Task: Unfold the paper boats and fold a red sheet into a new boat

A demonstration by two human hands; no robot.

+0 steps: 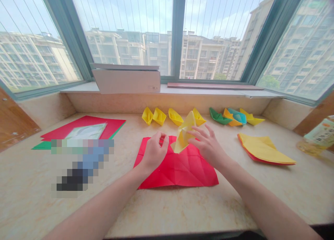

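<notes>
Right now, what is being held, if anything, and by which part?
The right hand holds the yellow folded paper by its right side; the left hand shows nothing held.

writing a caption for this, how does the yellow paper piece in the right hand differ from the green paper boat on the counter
Colour: the yellow paper piece is pale yellow; the green paper boat is deep green.
Pose: the yellow piece is tilted steeply; the green boat sits low and level.
Support: the right hand holds the yellow piece; the green boat rests on the counter.
Both are folded paper with pointed ends.
</notes>
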